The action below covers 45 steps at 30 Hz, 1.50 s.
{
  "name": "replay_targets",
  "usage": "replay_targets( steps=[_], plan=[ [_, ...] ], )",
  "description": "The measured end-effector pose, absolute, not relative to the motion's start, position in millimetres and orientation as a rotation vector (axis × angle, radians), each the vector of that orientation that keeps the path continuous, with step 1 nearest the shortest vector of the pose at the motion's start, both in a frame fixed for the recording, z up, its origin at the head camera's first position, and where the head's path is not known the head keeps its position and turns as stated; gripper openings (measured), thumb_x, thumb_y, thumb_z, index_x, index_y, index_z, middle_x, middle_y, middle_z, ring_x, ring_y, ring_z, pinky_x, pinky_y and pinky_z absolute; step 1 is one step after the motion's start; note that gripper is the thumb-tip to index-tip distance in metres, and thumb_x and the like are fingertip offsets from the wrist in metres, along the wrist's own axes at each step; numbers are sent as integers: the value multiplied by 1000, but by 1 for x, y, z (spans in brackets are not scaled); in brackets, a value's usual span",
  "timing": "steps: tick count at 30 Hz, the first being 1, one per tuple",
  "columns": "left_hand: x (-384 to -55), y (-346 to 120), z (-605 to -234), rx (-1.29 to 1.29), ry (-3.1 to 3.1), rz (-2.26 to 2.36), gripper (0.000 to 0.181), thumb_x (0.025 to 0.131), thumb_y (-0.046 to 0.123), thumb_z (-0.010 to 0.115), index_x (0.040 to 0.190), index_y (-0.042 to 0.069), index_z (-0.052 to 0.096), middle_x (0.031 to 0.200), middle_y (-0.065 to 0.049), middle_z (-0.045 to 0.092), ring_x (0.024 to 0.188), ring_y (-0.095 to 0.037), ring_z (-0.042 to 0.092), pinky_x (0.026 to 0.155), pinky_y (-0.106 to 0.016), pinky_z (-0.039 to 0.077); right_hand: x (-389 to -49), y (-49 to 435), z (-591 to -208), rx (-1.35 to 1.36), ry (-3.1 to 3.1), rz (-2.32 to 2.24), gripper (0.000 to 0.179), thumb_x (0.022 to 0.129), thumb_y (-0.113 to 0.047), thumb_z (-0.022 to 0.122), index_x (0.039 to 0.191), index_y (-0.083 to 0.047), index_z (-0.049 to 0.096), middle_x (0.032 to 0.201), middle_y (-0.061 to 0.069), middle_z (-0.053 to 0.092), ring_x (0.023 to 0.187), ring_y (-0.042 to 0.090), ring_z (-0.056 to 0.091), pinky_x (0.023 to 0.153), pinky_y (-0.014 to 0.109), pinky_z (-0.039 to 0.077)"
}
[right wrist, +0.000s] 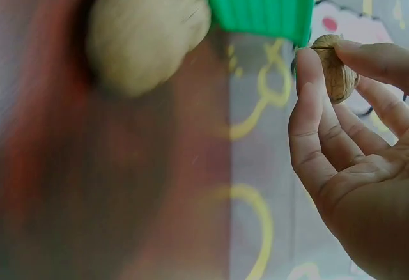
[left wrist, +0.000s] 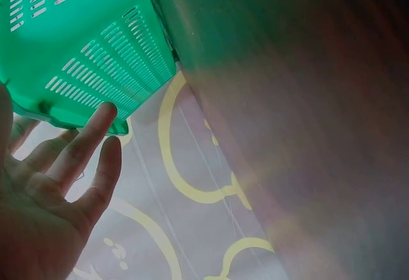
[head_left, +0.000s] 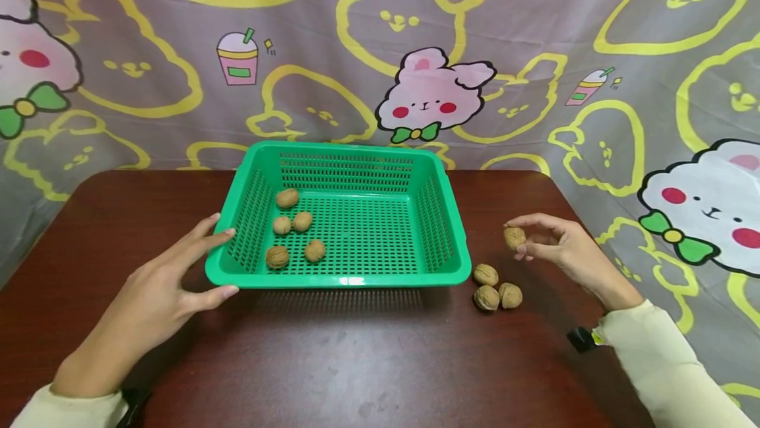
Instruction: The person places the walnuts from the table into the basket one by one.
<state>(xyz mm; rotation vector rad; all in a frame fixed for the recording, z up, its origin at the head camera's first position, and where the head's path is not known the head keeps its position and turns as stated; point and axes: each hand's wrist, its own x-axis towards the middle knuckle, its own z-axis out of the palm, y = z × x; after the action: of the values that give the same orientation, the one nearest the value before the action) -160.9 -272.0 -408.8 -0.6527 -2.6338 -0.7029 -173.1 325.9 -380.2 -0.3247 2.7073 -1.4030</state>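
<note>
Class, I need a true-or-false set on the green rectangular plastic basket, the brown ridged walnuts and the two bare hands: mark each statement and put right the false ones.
1. The right hand pinches a walnut. True.
2. The left hand is at the left end of the basket. True.
3. Seven walnuts lie inside the basket. False: five walnuts do.
4. Three walnuts lie on the dark reddish-brown table near the basket's front-right corner. True.
5. The basket is upside down. False: its open top faces up.
6. The left hand holds a walnut. False: it holds none.
</note>
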Motion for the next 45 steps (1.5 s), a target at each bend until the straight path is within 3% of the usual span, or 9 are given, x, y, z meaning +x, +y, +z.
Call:
replay_targets(
  steps=[10, 16, 20, 24, 30, 39, 45],
  plan=[
    [-161, -272, -410, -626, -2655, -709, 88, 72, 30, 97, 150, 20, 57, 166, -7, 44, 120, -45, 66, 80, -66, 54, -201, 260, -334, -404, 2616, -1468, 32, 101, -17, 71, 133, -17, 69, 118, 9, 72, 89, 28, 74, 85, 37, 63],
    [-161, -271, -409, -615, -2669, -721, 87, 73, 31, 97, 151, 20, 57, 166, -7, 43, 122, -46, 65, 81, -67, 54, -227, 210, -312, -452, 2436, -1547, 37, 98, -14, 74, 134, -11, 66, 123, 10, 70, 96, 37, 75, 92, 46, 61],
    [-162, -270, -408, -621, -2675, -721, 87, 74, 32, 96, 151, 21, 56, 167, -6, 43, 123, -47, 65, 80, -66, 54, -245, 178, -304, -510, 2348, -1538, 39, 95, -12, 76, 134, -13, 68, 140, 4, 61, 97, 36, 75, 96, 49, 57],
    [-163, -269, -407, -622, -2678, -719, 87, 75, 32, 96, 151, 21, 56, 167, -6, 42, 123, -47, 65, 80, -66, 54, -264, 150, -300, -572, 2289, -1519, 37, 96, -11, 74, 133, -16, 69, 144, 1, 60, 96, 36, 76, 94, 47, 58],
    [-164, -268, -405, -608, -2700, -733, 86, 76, 33, 95, 152, 21, 56, 168, -6, 40, 126, -48, 63, 83, -67, 53, -289, 118, -308, -587, 2172, -1580, 35, 98, -5, 70, 132, -13, 69, 139, 4, 64, 100, 38, 74, 95, 49, 58],
    [-162, -269, -404, -585, -2721, -738, 87, 77, 34, 94, 153, 20, 55, 169, -5, 39, 126, -48, 62, 83, -68, 53, -325, 75, -341, -483, 2063, -1635, 33, 99, 1, 67, 131, -9, 68, 135, 10, 62, 113, 51, 68, 96, 51, 57],
    [-159, -272, -405, -571, -2736, -740, 87, 76, 35, 95, 153, 20, 55, 170, -5, 38, 126, -48, 61, 83, -69, 53, -340, 49, -369, -445, 2081, -1553, 40, 101, 2, 63, 140, 0, 61, 135, 12, 63, 112, 48, 69, 104, 56, 54]
  ],
)
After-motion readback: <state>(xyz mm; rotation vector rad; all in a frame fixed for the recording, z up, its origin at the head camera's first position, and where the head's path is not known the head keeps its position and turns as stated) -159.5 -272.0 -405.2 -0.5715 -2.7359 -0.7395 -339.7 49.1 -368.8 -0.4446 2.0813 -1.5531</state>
